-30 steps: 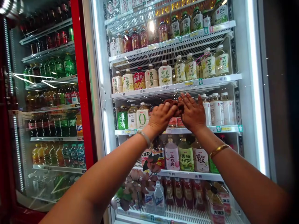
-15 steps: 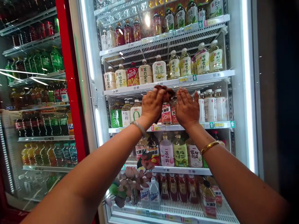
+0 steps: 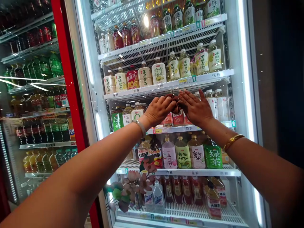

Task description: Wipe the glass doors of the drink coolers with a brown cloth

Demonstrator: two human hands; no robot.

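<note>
In front of the drinks fridge, my left hand (image 3: 159, 110) is closed around a dark brown cloth (image 3: 177, 108), which shows only in part between the hands. My right hand (image 3: 197, 107) has its fingers stretched out, their tips by the cloth and the left fingertips. Whether it also grips the cloth is hidden. Both hands are up at the level of the shelf of tea bottles (image 3: 178, 117), at or near the glass front.
Bottled drinks line several white shelves (image 3: 166, 172). Pink flowers with leaves (image 3: 134, 182) show low on the glass. To the left stands another fridge with a red frame (image 3: 68, 79); bright light strips (image 3: 248, 79) run up the sides.
My left hand has moved right and slightly down with the cloth, closing the gap to my right hand. The right hand has shifted a little right. The view has tilted slightly.
</note>
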